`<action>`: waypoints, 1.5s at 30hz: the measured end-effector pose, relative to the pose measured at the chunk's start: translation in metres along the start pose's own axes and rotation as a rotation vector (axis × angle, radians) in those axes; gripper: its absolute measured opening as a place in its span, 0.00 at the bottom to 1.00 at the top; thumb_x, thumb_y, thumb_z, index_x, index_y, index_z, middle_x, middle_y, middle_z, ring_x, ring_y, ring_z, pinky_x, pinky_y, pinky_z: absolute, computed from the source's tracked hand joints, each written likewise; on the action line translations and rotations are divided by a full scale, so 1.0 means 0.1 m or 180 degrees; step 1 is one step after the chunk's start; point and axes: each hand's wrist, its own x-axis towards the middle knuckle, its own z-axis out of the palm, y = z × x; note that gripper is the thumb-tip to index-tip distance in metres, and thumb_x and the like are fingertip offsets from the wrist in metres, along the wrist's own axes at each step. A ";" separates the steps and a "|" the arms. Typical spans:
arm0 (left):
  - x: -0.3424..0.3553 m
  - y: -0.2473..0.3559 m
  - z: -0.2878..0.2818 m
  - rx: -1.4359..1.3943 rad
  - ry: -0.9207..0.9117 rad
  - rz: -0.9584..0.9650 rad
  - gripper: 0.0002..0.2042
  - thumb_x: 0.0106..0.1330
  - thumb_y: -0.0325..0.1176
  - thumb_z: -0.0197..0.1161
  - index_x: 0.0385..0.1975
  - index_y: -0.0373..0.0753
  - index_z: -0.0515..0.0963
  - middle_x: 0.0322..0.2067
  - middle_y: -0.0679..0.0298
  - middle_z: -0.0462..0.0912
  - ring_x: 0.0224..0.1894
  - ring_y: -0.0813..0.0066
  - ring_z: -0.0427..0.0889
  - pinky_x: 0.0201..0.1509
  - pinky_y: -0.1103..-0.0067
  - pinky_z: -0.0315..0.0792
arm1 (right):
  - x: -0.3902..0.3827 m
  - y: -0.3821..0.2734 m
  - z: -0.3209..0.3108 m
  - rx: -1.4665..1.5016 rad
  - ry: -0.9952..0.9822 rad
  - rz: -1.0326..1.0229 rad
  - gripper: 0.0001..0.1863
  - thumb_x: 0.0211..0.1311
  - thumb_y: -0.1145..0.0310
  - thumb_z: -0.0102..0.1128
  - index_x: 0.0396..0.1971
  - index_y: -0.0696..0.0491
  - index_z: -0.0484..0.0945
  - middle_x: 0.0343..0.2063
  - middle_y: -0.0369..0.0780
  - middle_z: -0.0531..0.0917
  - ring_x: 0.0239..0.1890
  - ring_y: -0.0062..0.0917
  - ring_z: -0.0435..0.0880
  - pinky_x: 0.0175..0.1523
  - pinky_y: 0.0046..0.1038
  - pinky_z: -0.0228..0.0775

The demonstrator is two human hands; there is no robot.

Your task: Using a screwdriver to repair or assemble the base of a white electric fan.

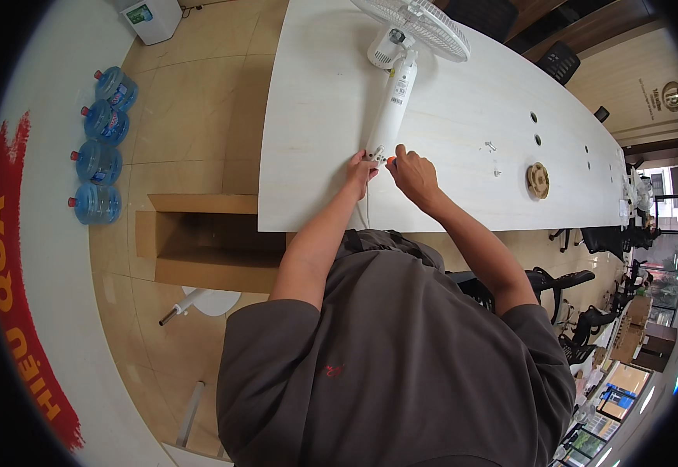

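Holding near end of long white plastic fan with round grille [389, 109], laid on white worktop [315, 117], in curled left hand [360, 173]. Gripping mostly hidden orange object [391, 161] in right hand [415, 177], at that end.

The person wore a dark grey short-sleeved shirt [432, 366], its plain cloth falling in loose, soft creases across the torso. A small red mark [332, 370], its shape too small to make out, sat left of centre on the front. The roomy left sleeve [269, 338] and right sleeve [543, 338] ended above the elbows; the left hand [360, 173] and right hand [416, 179] were bare.
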 end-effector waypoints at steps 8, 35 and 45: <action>0.03 -0.01 0.00 0.0026 0.0047 -0.0028 0.34 0.58 0.21 0.59 0.67 0.37 0.58 0.55 0.59 0.73 0.49 0.69 0.78 0.53 0.76 0.75 | 0.03 0.26 0.07 0.0332 0.0796 -0.1646 0.18 0.60 0.70 0.62 0.50 0.52 0.71 0.40 0.51 0.72 0.35 0.43 0.79 0.34 0.37 0.77; 0.00 0.02 0.02 -0.0007 0.0102 -0.0019 0.33 0.59 0.21 0.59 0.67 0.36 0.58 0.55 0.61 0.73 0.49 0.69 0.78 0.53 0.74 0.75 | 0.02 0.15 0.08 0.0238 0.1254 -0.1280 0.16 0.59 0.74 0.60 0.47 0.57 0.70 0.43 0.52 0.71 0.34 0.46 0.80 0.35 0.39 0.77; 0.02 0.04 0.02 0.0082 0.0112 -0.0087 0.32 0.60 0.21 0.58 0.67 0.39 0.58 0.54 0.62 0.74 0.51 0.69 0.78 0.53 0.72 0.76 | 0.05 0.19 0.02 -0.0046 0.1000 -0.1448 0.22 0.58 0.73 0.62 0.51 0.57 0.66 0.45 0.53 0.68 0.36 0.48 0.80 0.37 0.40 0.77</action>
